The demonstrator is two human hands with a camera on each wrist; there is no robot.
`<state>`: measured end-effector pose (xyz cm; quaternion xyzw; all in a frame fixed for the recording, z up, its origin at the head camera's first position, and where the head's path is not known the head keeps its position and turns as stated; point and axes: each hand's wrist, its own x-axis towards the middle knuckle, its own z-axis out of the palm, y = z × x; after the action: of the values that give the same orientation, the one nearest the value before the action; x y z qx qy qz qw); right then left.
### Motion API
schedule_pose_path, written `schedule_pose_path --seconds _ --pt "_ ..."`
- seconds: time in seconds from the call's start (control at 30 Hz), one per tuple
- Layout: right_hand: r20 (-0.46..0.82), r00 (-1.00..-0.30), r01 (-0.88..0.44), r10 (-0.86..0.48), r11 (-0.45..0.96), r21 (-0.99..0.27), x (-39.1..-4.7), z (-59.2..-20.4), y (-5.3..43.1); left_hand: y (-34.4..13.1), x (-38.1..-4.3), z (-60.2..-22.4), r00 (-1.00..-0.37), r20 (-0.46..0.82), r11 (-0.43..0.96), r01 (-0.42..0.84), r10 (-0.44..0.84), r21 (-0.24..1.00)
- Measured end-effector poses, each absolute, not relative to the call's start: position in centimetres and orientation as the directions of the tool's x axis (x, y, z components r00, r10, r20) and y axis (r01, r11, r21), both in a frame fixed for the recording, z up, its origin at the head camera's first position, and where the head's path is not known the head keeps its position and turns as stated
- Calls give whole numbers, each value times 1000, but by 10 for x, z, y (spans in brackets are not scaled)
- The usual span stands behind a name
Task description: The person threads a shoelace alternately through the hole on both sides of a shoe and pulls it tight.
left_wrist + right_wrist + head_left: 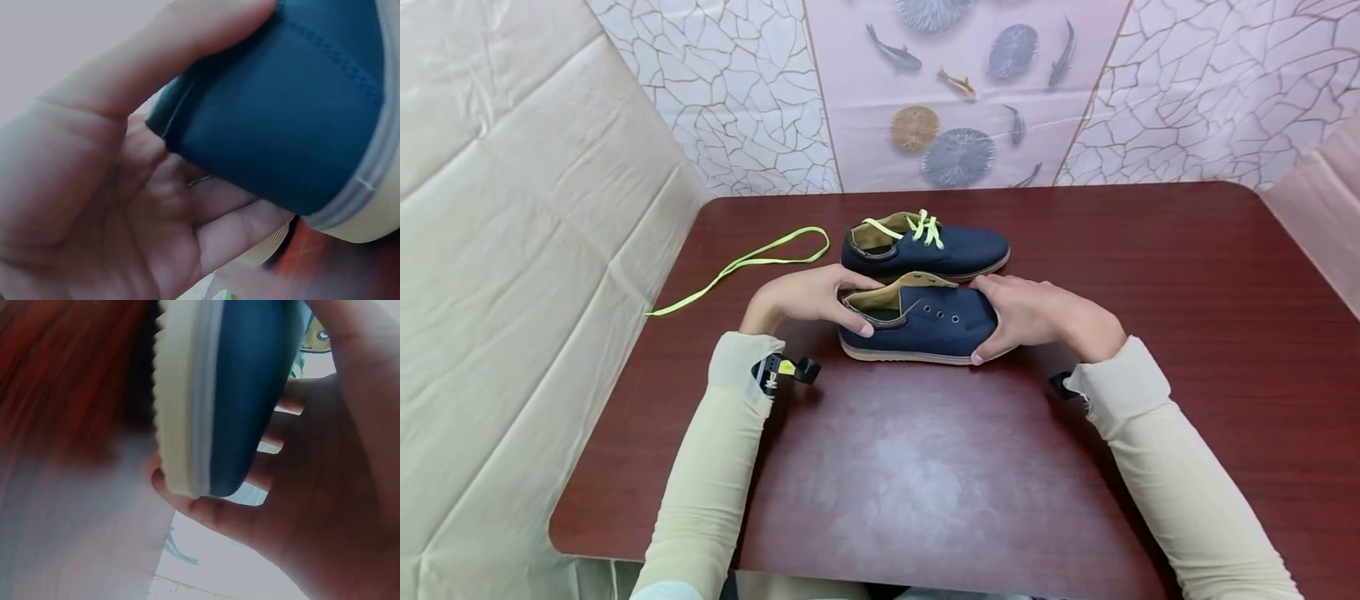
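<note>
Behind everything, pale cloth [760, 92] printed with cracked-stone shapes, flanking a pinkish panel [865, 158] of fish and round motifs; below, a glossy reddish-brown table [1165, 317] with rounded corners. Between both hands, near the middle of it, a nearer navy shoe [943, 333]: heel to the left, toe to the right, tan lining on show, three bare eyelets along the near flap. Around its heel, the left hand [801, 296], thumb against the near side by the collar, fingers round the far side, spread about as wide as the heel and holding it. Around its toe, the right hand [1033, 312], thumb low by the pale sole, fingers over the far side, likewise holding. Hard to tell from the blurred right wrist view whether flat on the table or slightly raised at the toe. Just beyond, a farther navy shoe [966, 250], toe also to the right, with a yellow-green lace tied at the front. Off to the left, a loose lace [752, 260] of similar colour, looped at one end, running to the table's left edge. Along both forearms, cream sleeves [1187, 492].
</note>
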<state>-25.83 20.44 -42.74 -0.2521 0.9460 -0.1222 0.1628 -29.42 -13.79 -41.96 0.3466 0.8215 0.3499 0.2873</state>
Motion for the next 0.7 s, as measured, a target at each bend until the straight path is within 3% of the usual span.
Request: schedule_pose_path --seconds 0.3,0.5,0.7 --pt "-309 -798 -428 -517 848 -314 -252 -423 194 -150 -300 -417 -572 -290 546 345 767 763" --pt "-337 -754 -428 -565 810 -400 -248 -417 190 -151 -296 -413 -509 -327 510 274 796 816" --pt "-402 -747 -385 -529 838 -386 -243 -416 193 -148 -294 -418 -484 -326 489 258 812 833"
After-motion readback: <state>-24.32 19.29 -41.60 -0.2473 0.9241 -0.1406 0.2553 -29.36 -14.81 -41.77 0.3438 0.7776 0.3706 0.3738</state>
